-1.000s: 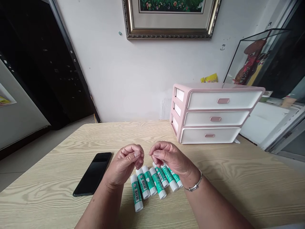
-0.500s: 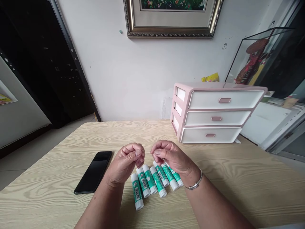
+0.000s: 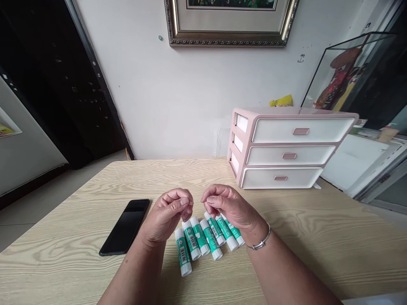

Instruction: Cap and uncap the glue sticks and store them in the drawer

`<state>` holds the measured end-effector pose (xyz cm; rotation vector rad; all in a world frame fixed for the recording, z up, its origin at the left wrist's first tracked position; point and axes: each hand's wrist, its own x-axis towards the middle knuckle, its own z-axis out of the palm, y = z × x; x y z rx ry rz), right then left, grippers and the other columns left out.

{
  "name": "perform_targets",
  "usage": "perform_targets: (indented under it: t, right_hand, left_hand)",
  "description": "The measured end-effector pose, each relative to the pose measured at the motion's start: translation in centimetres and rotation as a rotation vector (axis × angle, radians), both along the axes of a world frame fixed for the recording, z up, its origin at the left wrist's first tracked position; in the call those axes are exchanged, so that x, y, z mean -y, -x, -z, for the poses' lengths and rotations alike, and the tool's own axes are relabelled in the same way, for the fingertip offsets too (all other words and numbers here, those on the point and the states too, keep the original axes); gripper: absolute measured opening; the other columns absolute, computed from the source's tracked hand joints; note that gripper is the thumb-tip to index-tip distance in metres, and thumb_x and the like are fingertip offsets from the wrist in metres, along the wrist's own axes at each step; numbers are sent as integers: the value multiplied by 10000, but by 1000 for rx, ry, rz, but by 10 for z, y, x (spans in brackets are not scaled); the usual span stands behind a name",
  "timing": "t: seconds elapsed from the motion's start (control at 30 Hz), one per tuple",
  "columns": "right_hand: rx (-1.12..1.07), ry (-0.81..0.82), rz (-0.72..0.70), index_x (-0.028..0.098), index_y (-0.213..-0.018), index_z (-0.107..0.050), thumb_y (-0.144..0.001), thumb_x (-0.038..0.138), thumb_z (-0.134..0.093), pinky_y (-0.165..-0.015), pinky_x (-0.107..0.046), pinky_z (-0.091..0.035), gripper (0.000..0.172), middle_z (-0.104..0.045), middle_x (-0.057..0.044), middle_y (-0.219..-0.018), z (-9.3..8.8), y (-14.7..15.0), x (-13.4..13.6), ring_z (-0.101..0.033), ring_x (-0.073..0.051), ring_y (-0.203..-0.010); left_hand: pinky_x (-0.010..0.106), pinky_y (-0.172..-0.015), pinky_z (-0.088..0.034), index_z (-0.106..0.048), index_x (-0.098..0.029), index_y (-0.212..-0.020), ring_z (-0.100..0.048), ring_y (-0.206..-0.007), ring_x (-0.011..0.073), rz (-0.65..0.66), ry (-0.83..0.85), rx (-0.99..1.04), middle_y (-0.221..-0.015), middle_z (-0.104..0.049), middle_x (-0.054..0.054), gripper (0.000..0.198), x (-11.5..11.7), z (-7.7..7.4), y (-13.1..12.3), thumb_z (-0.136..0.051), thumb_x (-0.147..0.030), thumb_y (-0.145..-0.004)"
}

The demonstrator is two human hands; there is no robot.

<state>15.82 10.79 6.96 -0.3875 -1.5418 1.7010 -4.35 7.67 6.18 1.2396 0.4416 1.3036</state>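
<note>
Several green-and-white glue sticks (image 3: 208, 239) lie side by side in a slanted row on the wooden table, some with barcodes facing up. Above the row's left part is my left hand (image 3: 171, 212), its fingers curled in and the thumb resting against them, with nothing visible inside. Opposite it, my right hand (image 3: 227, 205) hovers over the right part of the row, also curled with thumb to fingers, and hides the upper ends of the sticks there. A small gap separates the two hands. A metal bangle circles my right wrist.
A black phone (image 3: 125, 228) lies left of my left hand. At the back right stands a pink-and-white drawer unit (image 3: 289, 146), with a yellow packet (image 3: 282, 101) and a glass case (image 3: 337, 72) behind it. The table (image 3: 152, 176) meets the white wall.
The camera view has tilted very slightly, so the scene sits a little higher. My hands and the glue sticks keep practically the same places.
</note>
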Motion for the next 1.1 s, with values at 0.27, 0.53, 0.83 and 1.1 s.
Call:
perform_targets:
  t: [0.27,0.53,0.83,1.1]
  right_hand:
    - [-17,10,-8,190,-897,-712,-862,309,-675,-529,-212,-375,130,-582,38,-656,-1,0,-1,-507,-81,-554]
    - [-40,10,-8,192,-888,-719,-858,290,-667,-531,-211,-367,115,-590,35,-657,-2,-1,0,-515,-81,-552]
    - [-47,18,4,200,-907,-724,-868,277,-664,-541,-216,-373,105,-602,28,-667,1,-1,-2,-512,-86,-561]
    - [-54,40,23,189,-894,-720,-834,299,-680,-532,-212,-370,131,-600,33,-657,-1,0,-1,-502,-79,-543]
  left_hand:
    - [236,-528,-366,-685,-156,-757,-474,-529,78,-1,-1,15,-675,-601,-2,180,1,0,1,-714,-300,-862]
    - [235,-531,-368,-702,-159,-773,-484,-534,79,9,-7,29,-683,-604,1,158,0,1,1,-707,-285,-868]
    - [239,-534,-369,-713,-173,-791,-484,-541,81,12,-12,30,-684,-604,-2,134,-2,5,3,-690,-273,-878]
    - [227,-501,-362,-691,-159,-756,-467,-524,77,-77,35,39,-667,-592,-5,159,-7,10,4,-711,-292,-841]
